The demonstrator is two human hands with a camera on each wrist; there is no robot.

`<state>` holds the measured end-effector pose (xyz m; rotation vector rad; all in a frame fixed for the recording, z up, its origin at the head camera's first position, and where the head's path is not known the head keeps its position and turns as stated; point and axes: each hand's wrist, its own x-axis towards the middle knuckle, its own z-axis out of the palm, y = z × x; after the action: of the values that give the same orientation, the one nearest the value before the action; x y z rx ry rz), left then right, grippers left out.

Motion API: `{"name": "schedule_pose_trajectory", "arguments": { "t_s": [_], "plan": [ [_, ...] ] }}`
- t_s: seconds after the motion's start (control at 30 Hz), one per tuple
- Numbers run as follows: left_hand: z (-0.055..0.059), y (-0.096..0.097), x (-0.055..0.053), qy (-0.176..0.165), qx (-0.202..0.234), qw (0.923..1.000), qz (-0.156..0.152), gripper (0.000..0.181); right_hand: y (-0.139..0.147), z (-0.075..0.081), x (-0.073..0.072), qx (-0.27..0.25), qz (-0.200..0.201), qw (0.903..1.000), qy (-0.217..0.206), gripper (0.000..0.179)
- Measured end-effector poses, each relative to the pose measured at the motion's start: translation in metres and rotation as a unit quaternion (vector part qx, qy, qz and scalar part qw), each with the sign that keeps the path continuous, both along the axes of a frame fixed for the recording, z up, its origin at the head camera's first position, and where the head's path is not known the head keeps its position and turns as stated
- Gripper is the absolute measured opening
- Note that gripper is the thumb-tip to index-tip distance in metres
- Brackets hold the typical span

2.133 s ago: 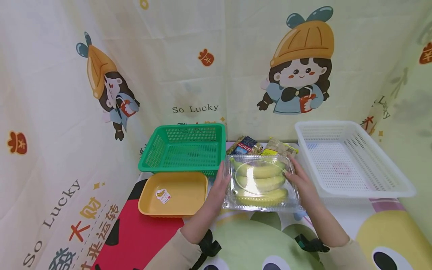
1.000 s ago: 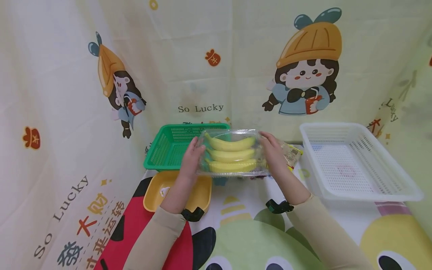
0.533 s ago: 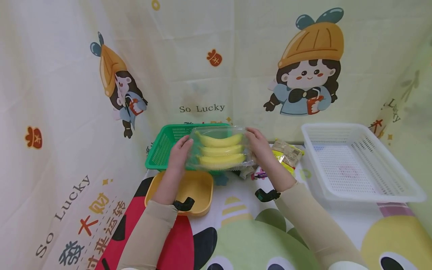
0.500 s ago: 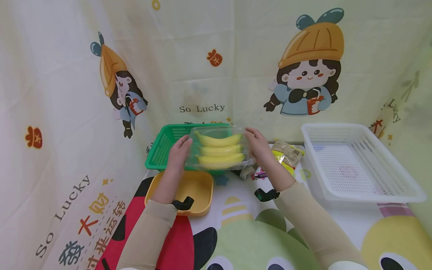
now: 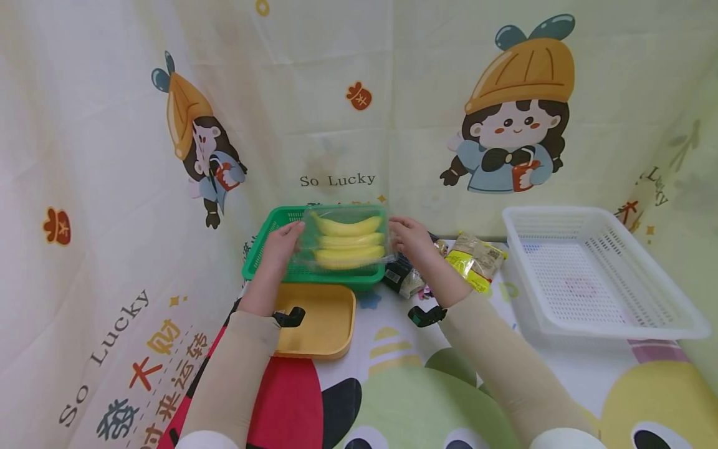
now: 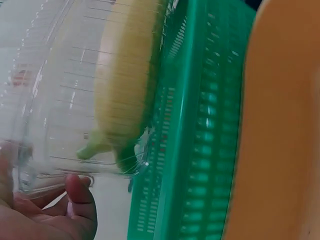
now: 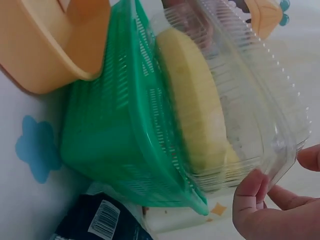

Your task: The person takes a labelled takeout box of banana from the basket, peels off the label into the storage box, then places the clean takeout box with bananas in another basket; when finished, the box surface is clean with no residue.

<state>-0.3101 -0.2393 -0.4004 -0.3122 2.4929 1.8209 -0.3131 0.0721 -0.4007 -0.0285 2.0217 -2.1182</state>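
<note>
A clear plastic clamshell box with several yellow bananas inside hangs over the green basket in the head view. My left hand pinches its left end; in the left wrist view the thumb and fingers grip the rim. At the opposite end my right hand pinches the rim between thumb and fingers, plain in the right wrist view. The box overlaps the basket's opening and appears slightly tilted. Whether its underside touches the basket rim I cannot tell.
A yellow-orange tray stands in front of the green basket. Right of the basket lie a dark packet and a yellow-and-clear food packet. A white basket stands at the right, before the patterned cloth backdrop.
Both hands have carried the banana box left and back, from the middle of the table to over the green basket. The packets behind it have come into view.
</note>
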Motion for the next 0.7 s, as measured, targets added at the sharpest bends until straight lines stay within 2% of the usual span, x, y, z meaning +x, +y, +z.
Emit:
{"name": "schedule_pose_trajectory", "arguments": {
  "t_s": [0.13,0.43,0.53,0.7],
  "plan": [
    [-0.002,-0.005,-0.006,0.0,-0.032,0.9995,0.006,0.062,-0.008,-0.002,-0.004,0.024,0.004,0.9997,0.005,0.052],
    [-0.004,-0.019,-0.013,-0.003,-0.097,0.9947,0.034,0.062,-0.029,-0.009,-0.01,0.036,0.001,0.9993,-0.01,0.05],
    [-0.005,-0.022,-0.015,-0.018,-0.107,0.9937,0.028,0.068,-0.036,-0.012,-0.011,0.029,0.015,0.9992,-0.024,0.051],
    [-0.006,-0.023,-0.024,-0.038,-0.115,0.9927,0.001,0.076,-0.049,-0.013,-0.015,0.039,0.03,0.997,-0.059,0.054]
  ]
}}
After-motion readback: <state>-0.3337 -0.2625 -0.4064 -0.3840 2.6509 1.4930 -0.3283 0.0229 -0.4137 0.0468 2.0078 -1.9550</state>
